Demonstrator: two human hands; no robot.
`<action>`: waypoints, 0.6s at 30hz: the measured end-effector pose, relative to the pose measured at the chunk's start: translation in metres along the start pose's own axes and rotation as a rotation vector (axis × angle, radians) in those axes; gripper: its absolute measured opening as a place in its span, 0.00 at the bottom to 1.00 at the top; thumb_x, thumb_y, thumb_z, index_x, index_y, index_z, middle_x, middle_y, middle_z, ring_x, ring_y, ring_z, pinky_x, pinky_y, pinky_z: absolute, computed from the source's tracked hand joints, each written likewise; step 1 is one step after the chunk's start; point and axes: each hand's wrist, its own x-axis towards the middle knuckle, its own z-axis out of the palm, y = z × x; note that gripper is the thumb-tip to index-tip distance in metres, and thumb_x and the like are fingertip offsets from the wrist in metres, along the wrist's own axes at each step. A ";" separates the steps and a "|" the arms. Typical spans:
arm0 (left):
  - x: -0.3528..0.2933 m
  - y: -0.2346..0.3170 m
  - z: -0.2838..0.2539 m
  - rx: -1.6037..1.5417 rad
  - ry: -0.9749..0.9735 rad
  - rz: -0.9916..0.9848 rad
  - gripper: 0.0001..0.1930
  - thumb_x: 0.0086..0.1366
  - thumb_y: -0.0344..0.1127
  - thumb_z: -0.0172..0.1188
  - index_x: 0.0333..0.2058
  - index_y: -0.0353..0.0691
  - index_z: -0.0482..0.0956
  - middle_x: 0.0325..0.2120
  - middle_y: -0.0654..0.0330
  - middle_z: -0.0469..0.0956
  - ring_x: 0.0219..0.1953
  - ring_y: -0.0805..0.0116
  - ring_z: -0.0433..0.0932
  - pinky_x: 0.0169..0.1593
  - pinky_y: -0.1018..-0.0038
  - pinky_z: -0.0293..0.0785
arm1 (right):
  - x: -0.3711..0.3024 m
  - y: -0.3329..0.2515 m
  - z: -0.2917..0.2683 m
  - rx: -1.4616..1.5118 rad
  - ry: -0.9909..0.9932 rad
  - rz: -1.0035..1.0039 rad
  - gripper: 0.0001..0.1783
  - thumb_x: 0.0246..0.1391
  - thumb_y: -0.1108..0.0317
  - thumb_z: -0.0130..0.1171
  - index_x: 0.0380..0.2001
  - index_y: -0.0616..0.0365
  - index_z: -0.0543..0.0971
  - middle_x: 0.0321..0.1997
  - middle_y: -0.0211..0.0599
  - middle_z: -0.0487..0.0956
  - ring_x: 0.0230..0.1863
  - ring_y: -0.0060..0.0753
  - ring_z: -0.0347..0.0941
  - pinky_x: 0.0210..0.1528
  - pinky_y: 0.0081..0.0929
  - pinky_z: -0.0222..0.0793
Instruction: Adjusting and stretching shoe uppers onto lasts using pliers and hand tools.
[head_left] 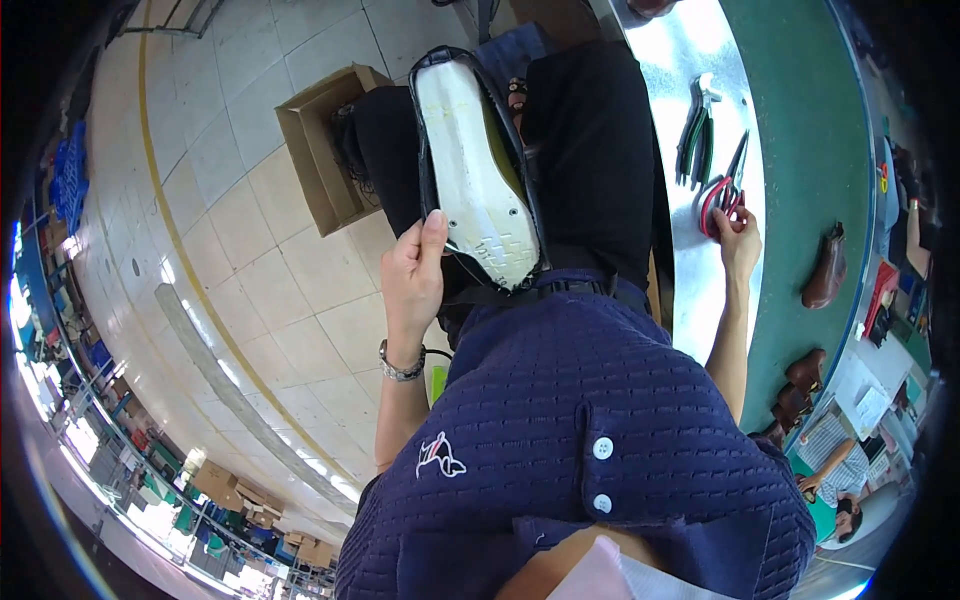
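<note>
A shoe upper (422,150), black, lies sole-up across my lap, wrapped round a pale shoe last (465,150). At its lower left edge my left hand (415,265) is closed, the thumb and fingers pinching the dark material. Off to the right, my right hand (737,240) has its fingers closed on the red handles of a pair of scissors (722,195). The scissors rest on a shiny metal surface, blades pointing away from me. Just beyond them lie pliers (697,135) with dark green-edged handles.
An open cardboard box (320,150) stands on the tiled floor left of my legs. Beside the metal strip runs a green bench top (800,150) with a brown shoe (828,270) and several more brown shoes nearer me. Another person (838,465) sits at the far right.
</note>
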 end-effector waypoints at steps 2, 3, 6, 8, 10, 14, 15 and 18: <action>0.000 0.005 0.001 0.228 -0.021 0.040 0.22 0.69 0.49 0.55 0.31 0.31 0.78 0.19 0.70 0.71 0.22 0.82 0.61 0.26 0.78 0.61 | 0.007 0.019 -0.001 0.262 -0.116 0.066 0.28 0.51 0.56 0.67 0.48 0.65 0.76 0.25 0.35 0.80 0.27 0.28 0.77 0.33 0.27 0.72; -0.001 0.004 0.004 0.223 0.005 0.034 0.22 0.69 0.49 0.55 0.31 0.31 0.78 0.19 0.70 0.71 0.22 0.82 0.61 0.26 0.78 0.61 | 0.004 0.014 -0.004 0.440 -0.197 0.127 0.26 0.52 0.57 0.67 0.48 0.65 0.77 0.25 0.35 0.80 0.26 0.27 0.77 0.33 0.27 0.71; -0.001 0.008 0.019 -0.147 -0.082 0.075 0.34 0.67 0.50 0.57 0.61 0.28 0.64 0.43 0.53 0.76 0.36 0.72 0.75 0.42 0.78 0.72 | 0.001 0.020 -0.008 0.562 -0.172 0.154 0.24 0.53 0.59 0.66 0.46 0.66 0.77 0.26 0.36 0.80 0.27 0.28 0.76 0.33 0.27 0.71; -0.001 0.005 0.025 -0.125 -0.033 0.084 0.31 0.68 0.48 0.56 0.61 0.29 0.65 0.43 0.52 0.76 0.40 0.70 0.75 0.45 0.76 0.71 | -0.001 0.007 -0.001 0.335 -0.067 0.063 0.23 0.54 0.59 0.65 0.47 0.67 0.77 0.27 0.37 0.81 0.28 0.30 0.77 0.34 0.28 0.71; -0.002 0.004 0.031 -0.064 0.060 0.097 0.27 0.70 0.46 0.53 0.60 0.30 0.67 0.45 0.48 0.77 0.47 0.66 0.75 0.52 0.71 0.68 | 0.004 -0.002 0.001 -0.026 0.032 -0.105 0.24 0.55 0.59 0.64 0.48 0.69 0.77 0.35 0.45 0.81 0.35 0.39 0.78 0.41 0.33 0.72; 0.003 0.010 0.026 0.194 0.210 0.232 0.24 0.73 0.44 0.46 0.58 0.31 0.69 0.39 0.48 0.78 0.42 0.67 0.75 0.49 0.73 0.69 | 0.025 -0.047 0.007 -0.012 0.211 -0.375 0.28 0.56 0.56 0.62 0.49 0.70 0.76 0.48 0.57 0.76 0.49 0.49 0.74 0.51 0.39 0.70; 0.003 0.010 0.022 0.201 0.214 0.231 0.24 0.73 0.44 0.46 0.58 0.31 0.69 0.39 0.48 0.78 0.42 0.67 0.75 0.49 0.73 0.69 | 0.030 -0.068 0.012 0.082 0.067 -0.326 0.32 0.57 0.51 0.59 0.53 0.70 0.74 0.50 0.57 0.75 0.52 0.50 0.73 0.54 0.39 0.69; 0.005 0.012 0.011 0.110 0.143 -0.039 0.23 0.73 0.42 0.46 0.61 0.38 0.68 0.36 0.50 0.79 0.34 0.66 0.75 0.42 0.74 0.70 | 0.034 -0.114 0.030 -0.164 0.028 -0.349 0.41 0.57 0.42 0.55 0.60 0.68 0.67 0.55 0.64 0.70 0.54 0.59 0.71 0.55 0.44 0.69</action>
